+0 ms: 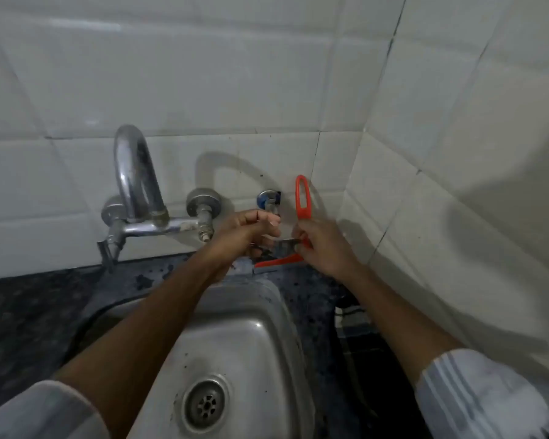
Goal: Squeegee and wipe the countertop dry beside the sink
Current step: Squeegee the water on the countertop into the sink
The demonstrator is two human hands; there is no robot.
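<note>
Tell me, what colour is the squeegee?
Orange-red, seen in the head view: the squeegee, held by the right hand.

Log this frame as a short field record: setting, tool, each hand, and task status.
setting: steel sink set in a dark speckled countertop, white tiled wall
tool: red squeegee, loop handle up, blade low over the countertop behind the sink
right hand: grips the squeegee's handle
left hand: fingers curled, near the small wall tap; whether it holds anything is unclear
status: countertop shows wet spots

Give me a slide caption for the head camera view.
Right hand grips an orange squeegee behind the steel sink; left hand curled beside it.
</note>
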